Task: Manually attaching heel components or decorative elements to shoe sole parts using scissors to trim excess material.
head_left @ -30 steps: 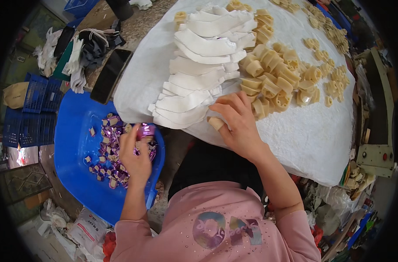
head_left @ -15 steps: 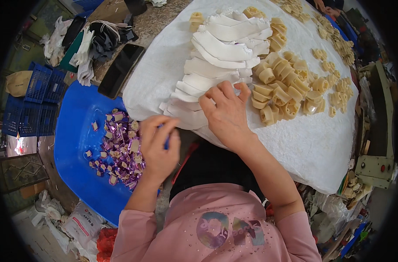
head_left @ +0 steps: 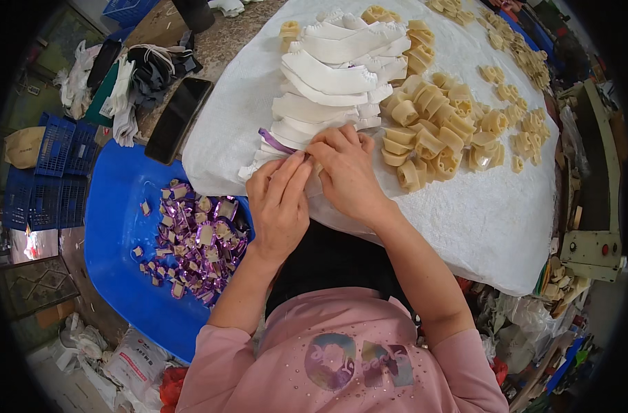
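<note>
My left hand point(head_left: 281, 203) and my right hand point(head_left: 348, 168) meet over the near left edge of a white covered work surface. A narrow purple strip point(head_left: 276, 142) sticks out up and left from the left fingertips, which are closed on its end. Curled fingers of the right hand press in beside them; what they pinch is mostly hidden, though a bit of beige shows between the hands. Just beyond lie overlapping curved white strips point(head_left: 331, 79) with gathered ends. Right of these sits a heap of beige ring-shaped pieces point(head_left: 441, 131).
A blue tub point(head_left: 114, 227) at the left holds shiny purple-and-beige pieces point(head_left: 197, 241). A black phone point(head_left: 178, 120) and gloves point(head_left: 124, 100) lie near the tub's far side. More beige pieces point(head_left: 524, 55) spread toward the far right. Blue crates point(head_left: 56, 148) stand at far left.
My left hand has moved up and right from beside the tub to meet the right hand. The purple strip now shows at its fingertips. My right hand's fingers have drawn in. The view has shifted slightly.
</note>
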### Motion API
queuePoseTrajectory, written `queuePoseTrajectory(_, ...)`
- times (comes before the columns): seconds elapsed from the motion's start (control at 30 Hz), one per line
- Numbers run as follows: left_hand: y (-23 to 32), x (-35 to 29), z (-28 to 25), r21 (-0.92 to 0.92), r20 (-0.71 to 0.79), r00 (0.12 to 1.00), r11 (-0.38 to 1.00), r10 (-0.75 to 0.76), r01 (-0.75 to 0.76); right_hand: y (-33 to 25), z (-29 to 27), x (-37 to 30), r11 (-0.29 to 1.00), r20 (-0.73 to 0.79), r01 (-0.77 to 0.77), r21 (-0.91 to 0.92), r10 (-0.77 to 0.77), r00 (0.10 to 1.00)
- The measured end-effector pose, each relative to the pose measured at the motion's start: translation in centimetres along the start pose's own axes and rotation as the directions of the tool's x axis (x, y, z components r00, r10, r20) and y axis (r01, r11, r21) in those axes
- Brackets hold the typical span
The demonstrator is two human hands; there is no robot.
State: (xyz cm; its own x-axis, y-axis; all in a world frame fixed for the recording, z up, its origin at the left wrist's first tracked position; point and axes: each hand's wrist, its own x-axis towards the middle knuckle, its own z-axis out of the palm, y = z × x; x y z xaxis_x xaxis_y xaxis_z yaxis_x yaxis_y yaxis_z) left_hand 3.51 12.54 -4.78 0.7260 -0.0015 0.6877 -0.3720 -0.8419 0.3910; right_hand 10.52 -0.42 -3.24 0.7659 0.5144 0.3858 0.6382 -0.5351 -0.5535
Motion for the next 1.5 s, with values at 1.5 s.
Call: queuePoseTrajectory(1.5,-0.6,0.4,-0.2,0.293,-0.033,0.999,0.956,0.003,0.007,-0.1,0.9,-0.6,0.981,-0.232,-0.029,0.193,0.074,0.970)
